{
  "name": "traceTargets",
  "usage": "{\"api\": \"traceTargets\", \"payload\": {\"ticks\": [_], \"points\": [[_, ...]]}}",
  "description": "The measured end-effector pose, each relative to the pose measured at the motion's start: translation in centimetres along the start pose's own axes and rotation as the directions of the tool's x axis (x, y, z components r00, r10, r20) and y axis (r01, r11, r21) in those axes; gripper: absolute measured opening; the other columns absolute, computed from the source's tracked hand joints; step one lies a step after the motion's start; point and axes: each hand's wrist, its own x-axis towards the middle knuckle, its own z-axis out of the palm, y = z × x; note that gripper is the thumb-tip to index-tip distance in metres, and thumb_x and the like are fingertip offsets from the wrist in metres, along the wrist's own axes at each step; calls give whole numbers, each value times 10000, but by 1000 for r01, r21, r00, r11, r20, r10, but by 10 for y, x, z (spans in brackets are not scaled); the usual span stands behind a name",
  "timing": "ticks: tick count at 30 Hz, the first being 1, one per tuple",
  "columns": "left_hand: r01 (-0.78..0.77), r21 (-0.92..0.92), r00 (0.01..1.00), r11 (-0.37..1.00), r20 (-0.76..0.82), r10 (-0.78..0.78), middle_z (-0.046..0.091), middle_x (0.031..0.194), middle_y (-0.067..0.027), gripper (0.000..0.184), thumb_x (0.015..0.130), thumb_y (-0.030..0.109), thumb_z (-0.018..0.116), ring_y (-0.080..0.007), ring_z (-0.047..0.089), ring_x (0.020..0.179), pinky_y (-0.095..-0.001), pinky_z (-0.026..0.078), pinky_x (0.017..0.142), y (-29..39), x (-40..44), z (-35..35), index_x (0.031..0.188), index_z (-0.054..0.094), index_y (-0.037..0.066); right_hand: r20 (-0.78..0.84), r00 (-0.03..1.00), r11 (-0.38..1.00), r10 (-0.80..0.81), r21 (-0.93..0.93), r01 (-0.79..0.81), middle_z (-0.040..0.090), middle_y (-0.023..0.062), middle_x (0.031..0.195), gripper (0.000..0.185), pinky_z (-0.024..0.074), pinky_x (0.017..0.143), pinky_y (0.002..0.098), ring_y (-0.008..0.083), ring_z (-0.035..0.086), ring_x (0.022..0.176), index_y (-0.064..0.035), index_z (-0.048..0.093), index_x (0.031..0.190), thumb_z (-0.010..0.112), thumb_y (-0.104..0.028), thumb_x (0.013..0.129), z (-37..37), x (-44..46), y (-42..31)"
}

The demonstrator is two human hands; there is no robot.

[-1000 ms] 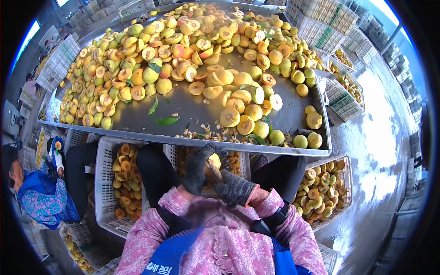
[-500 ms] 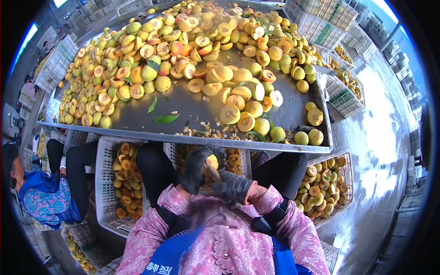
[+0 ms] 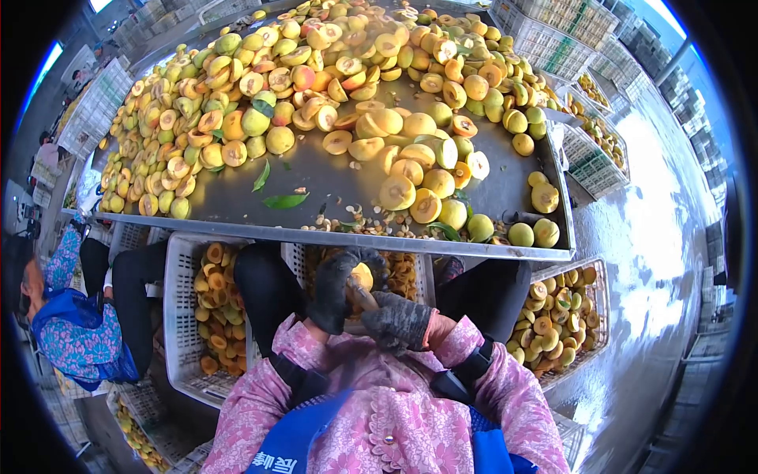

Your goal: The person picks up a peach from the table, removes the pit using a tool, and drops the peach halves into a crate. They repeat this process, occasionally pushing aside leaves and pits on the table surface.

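In front of my lap, my left hand [image 3: 335, 291], in a dark glove, is closed around a yellow peach half [image 3: 362, 276]. My right hand [image 3: 399, 320], in a grey knit glove, is closed on a small hand tool [image 3: 363, 299]. The tool points toward the peach half; its tip and exact kind are hard to make out. Beneath both hands, partly covered by them, is a crate of cut peach pieces [image 3: 401, 278]. Just beyond lies a metal table [image 3: 332, 182] heaped with peach halves [image 3: 399, 192], with leaves and pits near its front edge.
Crates of peach halves stand by my left leg [image 3: 181, 316] and by my right leg [image 3: 598, 316]. A co-worker [image 3: 83, 332] in a blue apron sits at the left. Stacked crates [image 3: 553, 39] rise behind the table at right, beside a wet floor [image 3: 639, 253].
My hands stay close together, with the peach half and tool shifted slightly. The co-worker at the left has raised an arm toward the table edge.
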Motion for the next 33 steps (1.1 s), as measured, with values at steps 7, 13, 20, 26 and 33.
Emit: {"api": "traceTargets", "payload": {"ticks": [7,13,20,26,33], "points": [[234,-528,934,817,-111,-339,666,845,-132,220,853,139,466,-215,636,747,-333,511,720,-13,-5,1,891,616,-17,80,994,982,77,167,-89,570,20,808,319,458,516,222,98,571,653,-56,505,1154,596,-141,860,-10,6,20],[193,-274,970,942,-90,-225,647,860,-89,292,916,217,422,-184,618,747,-329,518,728,-22,-9,4,940,608,-7,13,998,993,-59,-101,60,585,29,867,259,473,587,212,100,580,734,-31,520,1112,564,-100,866,-5,17,27],[244,-598,919,763,-110,-380,623,946,-90,367,946,322,388,-177,606,826,-321,521,752,-13,-4,2,1033,573,17,14,1000,988,24,154,-25,570,18,796,236,444,509,206,90,560,626,-37,534,1056,597,-128,847,3,17,21],[252,-608,900,753,-139,-413,602,979,-105,409,930,395,412,-200,601,845,-364,525,762,-28,-13,12,1115,519,45,21,999,905,26,424,-32,550,8,717,250,387,418,211,81,503,501,-54,516,1061,603,-162,854,4,10,28],[157,-738,945,656,-82,-318,593,879,-119,268,881,225,524,-218,614,807,-357,531,729,7,-14,-31,1024,533,-2,7,999,920,-45,390,39,522,3,691,300,367,398,191,69,483,484,-70,496,1089,616,-170,833,-1,-21,12]]}}
